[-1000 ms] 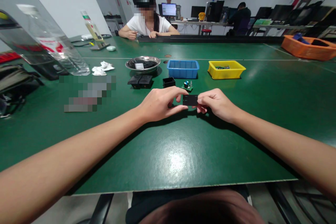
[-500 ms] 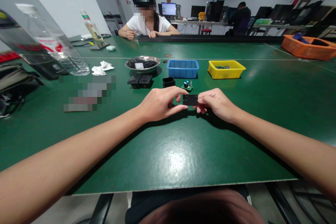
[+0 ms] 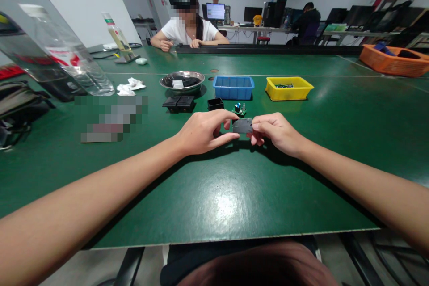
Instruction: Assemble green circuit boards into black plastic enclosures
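Observation:
A small, flat, black rectangular plastic cover point(image 3: 241, 126) is held between my hands above the table, its face catching the light. My right hand point(image 3: 276, 134) pinches its right edge between thumb and fingers. At the left end, my left hand point(image 3: 208, 133) grips the upper and lower corners with forefinger and thumb. Just beyond the cover lies a green circuit board point(image 3: 239, 109) with blue and pale components. An open black plastic box point(image 3: 215, 104) stands behind my left hand, beside dark plastic casings point(image 3: 178, 103).
Farther back are a metal bowl point(image 3: 200, 82) of black parts, a blue bin point(image 3: 233, 93) and a yellow bin point(image 3: 290, 94) with green pieces. A water bottle point(image 3: 72, 53) and crumpled tissue point(image 3: 126, 90) are at left, an orange basket point(image 3: 390, 65) at far right. Another person point(image 3: 186, 31) sits opposite.
The black cover has tilted slightly, so its face now looks greyer and shinier. Both hands have stayed almost in place.

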The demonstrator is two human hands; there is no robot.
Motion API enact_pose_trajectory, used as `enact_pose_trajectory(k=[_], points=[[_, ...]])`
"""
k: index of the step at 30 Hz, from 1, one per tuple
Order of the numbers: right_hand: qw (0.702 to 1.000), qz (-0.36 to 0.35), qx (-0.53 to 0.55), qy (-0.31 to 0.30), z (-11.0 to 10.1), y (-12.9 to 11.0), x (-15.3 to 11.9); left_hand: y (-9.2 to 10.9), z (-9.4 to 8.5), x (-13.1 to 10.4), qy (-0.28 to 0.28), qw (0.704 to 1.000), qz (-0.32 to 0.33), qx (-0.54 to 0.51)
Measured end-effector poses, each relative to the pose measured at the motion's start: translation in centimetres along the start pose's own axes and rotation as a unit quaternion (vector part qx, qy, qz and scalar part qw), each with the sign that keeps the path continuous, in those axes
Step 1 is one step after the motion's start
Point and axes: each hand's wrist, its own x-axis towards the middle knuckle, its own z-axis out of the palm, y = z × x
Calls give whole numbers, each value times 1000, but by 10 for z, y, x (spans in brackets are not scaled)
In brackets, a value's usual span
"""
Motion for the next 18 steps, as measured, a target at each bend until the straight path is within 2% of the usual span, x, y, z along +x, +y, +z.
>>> enact_pose_trajectory(k=[18], points=[[998,-54,-13,1,0,-1,-3,0,0,-1,-10,1000,-1,-7]])
